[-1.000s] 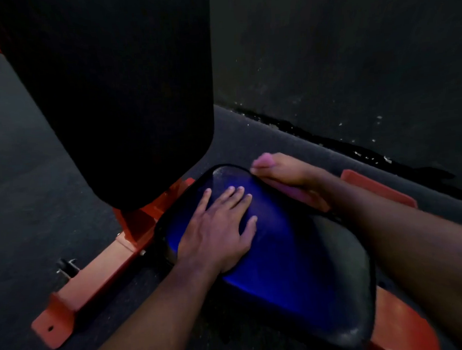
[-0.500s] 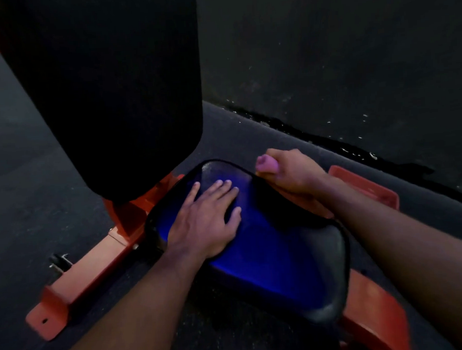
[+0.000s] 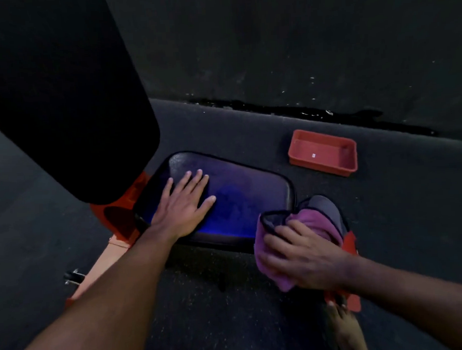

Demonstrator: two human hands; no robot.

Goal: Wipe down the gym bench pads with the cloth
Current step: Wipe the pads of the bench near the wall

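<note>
My left hand (image 3: 184,204) lies flat, fingers straight and slightly spread, palm down on the left half of the seat pad (image 3: 242,198), a dark glossy cushion with a blue sheen along its near edge. My right hand (image 3: 304,259) grips the cloth (image 3: 318,223), a bunched purple cloth with a grey face and dark edging, just off the pad's near right corner; the fingers curl over its folds, and the cloth touches that corner. The back pad (image 3: 59,90), large and black, rises tilted at upper left and hides the floor and frame behind it, its lower end hanging just above the seat pad's far left edge. Parts of the orange frame (image 3: 125,220) show beneath the back pad, along my left forearm, and again under my right wrist, where the cloth and hand cover most of it. A black knob (image 3: 73,276) projects from the frame at lower left. A red tray (image 3: 323,167) sits on the dark floor (image 3: 400,206) well apart from the pad, near the wall (image 3: 271,44); a small pale label inside it is too small to read. A bare foot (image 3: 345,329) shows at the bottom edge.
</note>
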